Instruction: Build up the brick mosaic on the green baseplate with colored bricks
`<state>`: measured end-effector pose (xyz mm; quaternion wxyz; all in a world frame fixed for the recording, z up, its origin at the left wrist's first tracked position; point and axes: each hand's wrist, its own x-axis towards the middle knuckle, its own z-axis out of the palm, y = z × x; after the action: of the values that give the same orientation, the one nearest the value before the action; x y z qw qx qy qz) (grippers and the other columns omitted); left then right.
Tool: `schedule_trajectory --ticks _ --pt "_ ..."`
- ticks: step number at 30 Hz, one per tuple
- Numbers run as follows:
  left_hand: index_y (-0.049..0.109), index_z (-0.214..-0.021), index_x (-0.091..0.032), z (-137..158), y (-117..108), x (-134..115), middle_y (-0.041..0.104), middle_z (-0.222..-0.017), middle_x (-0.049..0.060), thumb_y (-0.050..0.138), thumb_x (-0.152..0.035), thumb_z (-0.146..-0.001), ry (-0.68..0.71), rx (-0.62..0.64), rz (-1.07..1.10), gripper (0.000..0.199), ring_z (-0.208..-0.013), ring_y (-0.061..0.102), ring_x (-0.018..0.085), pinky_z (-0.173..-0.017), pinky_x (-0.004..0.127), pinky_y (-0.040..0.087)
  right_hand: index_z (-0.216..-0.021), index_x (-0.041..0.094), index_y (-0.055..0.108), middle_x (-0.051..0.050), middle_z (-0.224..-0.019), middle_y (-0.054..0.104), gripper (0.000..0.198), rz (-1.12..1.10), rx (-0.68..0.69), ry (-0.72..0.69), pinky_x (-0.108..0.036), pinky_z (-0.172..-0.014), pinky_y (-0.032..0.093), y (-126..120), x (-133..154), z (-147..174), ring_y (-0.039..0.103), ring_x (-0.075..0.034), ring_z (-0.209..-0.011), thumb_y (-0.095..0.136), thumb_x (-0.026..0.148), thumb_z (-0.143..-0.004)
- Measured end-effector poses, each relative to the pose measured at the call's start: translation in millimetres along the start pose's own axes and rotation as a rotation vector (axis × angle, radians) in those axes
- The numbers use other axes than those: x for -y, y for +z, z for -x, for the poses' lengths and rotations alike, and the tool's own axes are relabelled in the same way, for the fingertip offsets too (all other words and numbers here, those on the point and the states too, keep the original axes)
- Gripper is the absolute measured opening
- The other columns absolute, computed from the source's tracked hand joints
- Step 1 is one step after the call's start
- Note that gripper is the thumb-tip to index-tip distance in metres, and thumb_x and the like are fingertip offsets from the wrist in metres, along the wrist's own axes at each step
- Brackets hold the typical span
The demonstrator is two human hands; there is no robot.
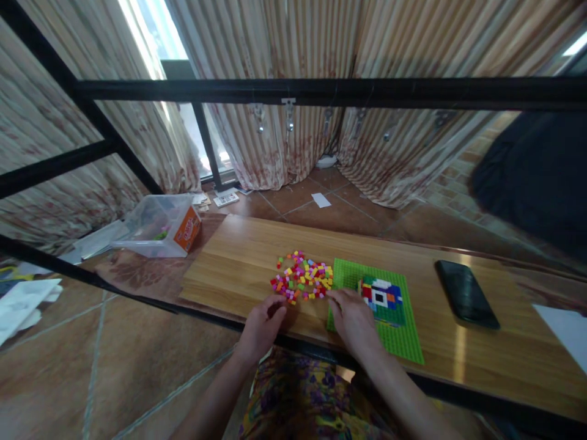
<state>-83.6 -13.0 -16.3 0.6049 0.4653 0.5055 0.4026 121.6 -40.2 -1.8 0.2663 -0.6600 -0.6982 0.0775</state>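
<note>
Nearest to me, a person's patterned clothing [298, 400] shows below the near edge of the wooden counter [233, 256]. The left hand [261, 325] is by that edge, thumb and fingers slightly apart, with nothing visible between them. The right hand [354, 321] reaches over the left side of the green baseplate [345, 273], its fingertips bunched beside the bricks; whether they pinch one, I cannot tell. The bricks [308, 278], small and many-coloured, lie loose in a spread pile on the counter, just left of the baseplate. On the baseplate, right of the right hand, sits a built block [393, 313], its top green, red, white, blue and orange. Further right, a dark phone [466, 293] lies flat, with white paper [565, 333] beyond it. Past the counter's left end stands a clear box [160, 248] with an orange label. Behind, a card [321, 200] lies on the tiled floor [300, 211], before striped curtains [279, 146]
</note>
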Motion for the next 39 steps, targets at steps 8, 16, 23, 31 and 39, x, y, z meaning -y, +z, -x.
schedule_trajectory --ticks 8,16,23,31,39 --pt "0.070 -0.085 -0.024 -12 6 2 0.061 -0.081 0.003 0.063 -0.014 -0.069 0.162 -0.027 -0.182 0.020 -0.077 0.049 0.019 -0.080 0.027 0.034 -0.089 0.018 0.064 -0.009 -0.084 0.060 0.021 0.251 0.070 0.045 -0.030 -0.068 0.041 25 -15 -11 0.054 -0.020 -0.076 0.046 0.009 -0.083" --pt "0.068 -0.090 -0.026 -20 13 9 0.056 -0.082 0.003 0.063 -0.019 -0.070 0.185 0.014 -0.233 0.021 -0.077 0.046 0.020 -0.081 0.028 0.033 -0.083 0.019 0.064 -0.007 -0.084 0.058 0.022 0.242 0.091 0.027 -0.029 -0.070 0.041 26 -12 -12 0.055 -0.019 -0.077 0.043 0.012 -0.086" --pt "0.068 -0.094 -0.023 -16 17 4 0.061 -0.087 0.004 0.064 -0.022 -0.072 0.218 -0.001 -0.222 0.023 -0.081 0.050 0.019 -0.083 0.028 0.034 -0.102 0.020 0.064 -0.006 -0.092 0.063 0.025 -0.206 -0.011 0.133 -0.031 -0.077 0.045 18 -5 -9 0.059 -0.018 -0.083 0.045 0.019 -0.085" --pt "0.063 -0.095 -0.017 -2 36 -13 0.061 -0.084 0.002 0.056 -0.034 -0.080 0.124 0.164 -0.046 0.024 -0.074 0.053 0.013 -0.071 0.025 0.041 -0.111 0.022 0.057 -0.002 -0.088 0.064 0.032 -0.757 0.015 0.226 -0.033 -0.082 0.047 2 24 -3 0.061 -0.016 -0.084 0.054 0.028 -0.080" --pt "0.058 -0.077 -0.015 5 41 -18 0.051 -0.065 -0.003 0.059 -0.034 -0.078 0.065 0.200 0.125 0.019 -0.057 0.044 0.008 -0.057 0.021 0.036 -0.109 0.021 0.054 -0.001 -0.083 0.062 0.030 -0.859 0.066 0.206 -0.031 -0.079 0.047 4 33 5 0.060 -0.016 -0.083 0.055 0.023 -0.079"
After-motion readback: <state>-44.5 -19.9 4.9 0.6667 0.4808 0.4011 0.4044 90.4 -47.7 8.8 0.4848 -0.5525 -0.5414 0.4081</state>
